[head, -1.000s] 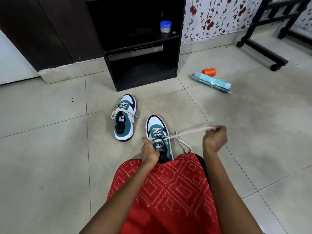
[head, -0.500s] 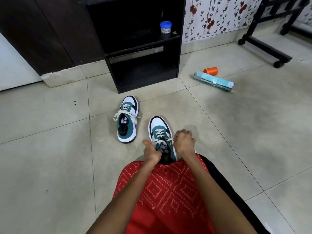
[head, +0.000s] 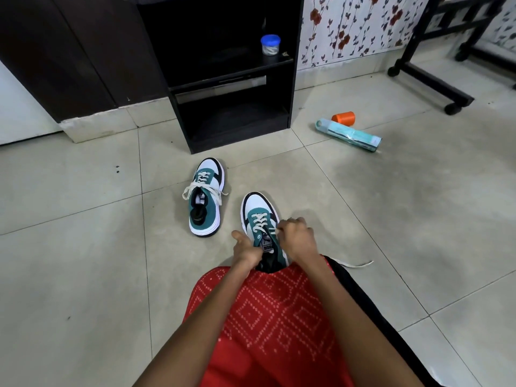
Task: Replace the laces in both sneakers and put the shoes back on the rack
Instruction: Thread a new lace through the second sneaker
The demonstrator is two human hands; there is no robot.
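While the lacing of the second shoe is in hand, entries run left to right, each placed from the black rack (head: 240,139).

1. Far sneaker (head: 205,202): on the floor just in front of the rack, toe toward it, white lace threaded and lying loose across the tongue, apparently untied.
2. Left hand (head: 245,250): further out from the rack, fingers curled on the left side of the near shoe's collar, thumb raised, steadying it.
3. Near sneaker (head: 259,216): in front of the rack and a little right of the first, toe toward it, heel hidden against the person's red garment. Lower eyelets are crossed.
4. Right hand (head: 297,237): at the upper eyelets, fingers curled on the lace (head: 261,220). The exact pinch is hidden.
5. Loose lace end (head: 357,265): trailing on the floor right of the near sneaker, on the side away from the rack.
6. Orange spool (head: 343,118) and teal pack (head: 349,134): right of the rack, well apart from the work.

Handling note: probably the top crossings remain. Keep the collar braced, draw each crossing snug, and match the two lace ends.
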